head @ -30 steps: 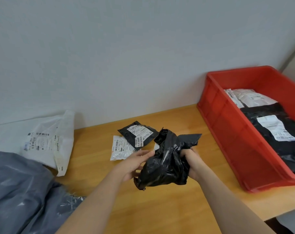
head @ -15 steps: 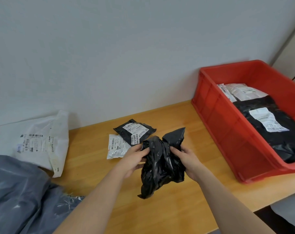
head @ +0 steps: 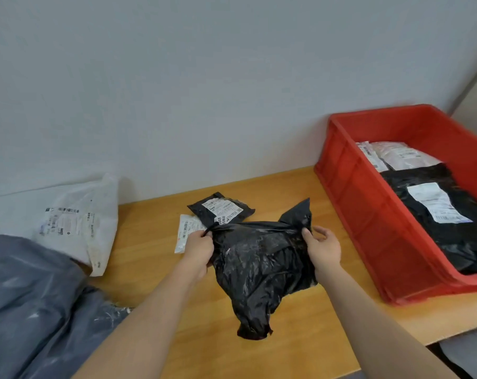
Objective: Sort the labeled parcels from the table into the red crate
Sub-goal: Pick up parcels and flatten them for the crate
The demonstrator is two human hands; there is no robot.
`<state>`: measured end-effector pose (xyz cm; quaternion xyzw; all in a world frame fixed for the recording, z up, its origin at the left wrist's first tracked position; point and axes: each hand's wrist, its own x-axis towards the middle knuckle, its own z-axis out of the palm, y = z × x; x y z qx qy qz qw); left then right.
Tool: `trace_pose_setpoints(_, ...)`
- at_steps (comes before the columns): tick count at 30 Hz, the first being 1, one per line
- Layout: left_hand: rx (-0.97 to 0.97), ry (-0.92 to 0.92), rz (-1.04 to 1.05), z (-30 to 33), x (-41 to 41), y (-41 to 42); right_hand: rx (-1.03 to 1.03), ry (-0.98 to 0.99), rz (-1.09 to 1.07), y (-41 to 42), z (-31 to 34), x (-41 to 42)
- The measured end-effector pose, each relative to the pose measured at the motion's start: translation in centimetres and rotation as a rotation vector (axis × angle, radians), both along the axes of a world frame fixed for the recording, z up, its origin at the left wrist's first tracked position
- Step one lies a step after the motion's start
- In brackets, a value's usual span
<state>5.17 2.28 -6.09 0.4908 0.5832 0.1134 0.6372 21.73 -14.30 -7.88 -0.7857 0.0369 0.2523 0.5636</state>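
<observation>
Your one head-worn view looks forward and down, close over the worktop (head: pixel 155 274), facing the far wall (head: pixel 204 77)

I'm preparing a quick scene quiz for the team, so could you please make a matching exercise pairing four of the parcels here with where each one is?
Things:
1. Crumpled black bag
2. Small black parcel
3. Large white parcel
4. Large black parcel

Places:
A. Inside the red crate
B. Leaning against the wall at the table's left end
C. Held between the left hand and right hand
D. On the table, overlapping a small white parcel

Pairs: 1-C, 2-D, 3-B, 4-A
</observation>
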Motion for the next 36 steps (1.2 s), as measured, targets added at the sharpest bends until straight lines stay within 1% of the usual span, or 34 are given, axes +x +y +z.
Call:
trace_pose_setpoints(3, -0.097, -0.097, 0.184, 0.6, 0.7, -0.4, -0.082, 0.001, 0.096, -1.1, 0.0, 0.7)
trace_pose_setpoints(4, -0.108, -0.129, 0.245, 1.0, 0.8, -0.6, -0.125, -0.001, 0.159, -1.7, -0.3, 0.9)
trace_pose_setpoints(5, -0.123, -0.168, 0.307, 1.5, 0.9, -0.7, -0.186, -0.021, 0.264, -2.4, -0.5, 0.9)
trace_pose_setpoints(8, -0.21, -0.284, 0.431, 3.0, 1.1, -1.3, -0.376, -0.116, 0.726, -4.4, -2.1, 0.1)
trace_pose_setpoints(9, -0.242, -0.301, 0.445, 3.4, 1.5, -1.6, -0.383, -0.105, 0.836, -4.9, -2.4, -0.2)
trace_pose_setpoints(11, -0.269, -0.329, 0.438, 4.6, 2.2, -2.7, -0.314, -0.067, 0.939, -5.4, -2.6, -0.5)
trace_pose_setpoints(14, -0.303, -0.333, 0.398, 6.0, 2.7, -3.8, -0.092, -0.118, 0.864, -4.9, -2.4, -0.8)
trace_pose_setpoints(16, -0.306, -0.327, 0.376, 6.3, 2.2, -3.8, 0.022, -0.137, 0.763, -4.4, -0.3, -1.5)
trace_pose_setpoints(19, -0.204, -0.25, 0.238, 6.3, 1.1, -3.3, 0.166, -0.03, 0.56, -4.5, 2.3, -1.6)
trace_pose_setpoints(21, -0.084, -0.189, 0.068, 6.3, 0.3, -3.3, 0.22, 0.039, 0.428, -4.8, 2.9, -1.2)
trace_pose_setpoints(23, -0.051, -0.135, -0.136, 5.4, -0.7, -3.4, 0.246, 0.119, 0.33, -5.1, 2.9, -1.0)
trace_pose_setpoints(24, -0.071, -0.134, -0.23, 4.9, -1.1, -3.4, 0.255, 0.154, 0.288, -5.4, 3.0, -1.1)
trace_pose_setpoints(27, -0.188, -0.173, -0.397, 4.2, -2.0, -3.9, 0.26, 0.226, 0.222, -6.2, 3.0, -2.2)
trace_pose_setpoints(31, -0.187, -0.184, -0.488, 3.4, -2.3, -4.9, 0.202, 0.34, 0.146, -6.9, 1.9, -3.3)
trace_pose_setpoints(36, -0.121, -0.085, -0.502, 2.3, -4.0, -4.3, 0.246, 0.389, 0.154, -7.4, 1.2, -5.5)
